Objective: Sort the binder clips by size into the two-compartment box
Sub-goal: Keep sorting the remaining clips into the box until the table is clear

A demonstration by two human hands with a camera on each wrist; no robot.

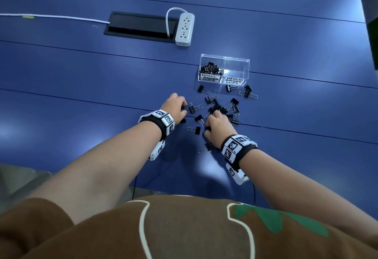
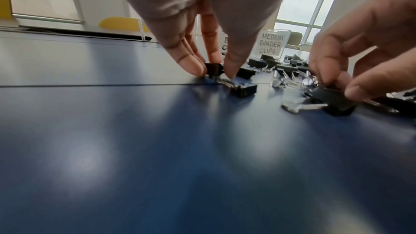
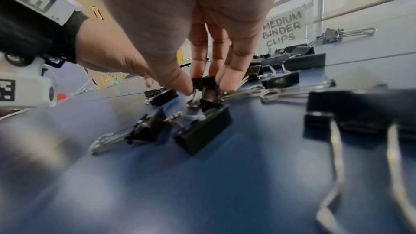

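A clear two-compartment box (image 1: 224, 62) stands on the blue table. Its left side, labelled small, holds several black clips (image 1: 211, 67); its right side, labelled medium (image 1: 234, 80), looks empty. Loose black binder clips (image 1: 223, 107) lie scattered in front of it. My left hand (image 1: 177, 105) sits at the pile's left edge, and its fingertips (image 2: 191, 66) pinch a small black clip (image 2: 213, 69) on the table. My right hand (image 1: 217, 125) reaches into the pile's near side, where thumb and fingers (image 3: 231, 76) pinch a small clip (image 3: 203, 81) just above the others.
A white power strip (image 1: 184, 29) and a black cable hatch (image 1: 139, 26) lie at the back of the table. A white cable (image 1: 53, 17) runs off to the left. Larger clips (image 3: 360, 113) lie close to my right hand.
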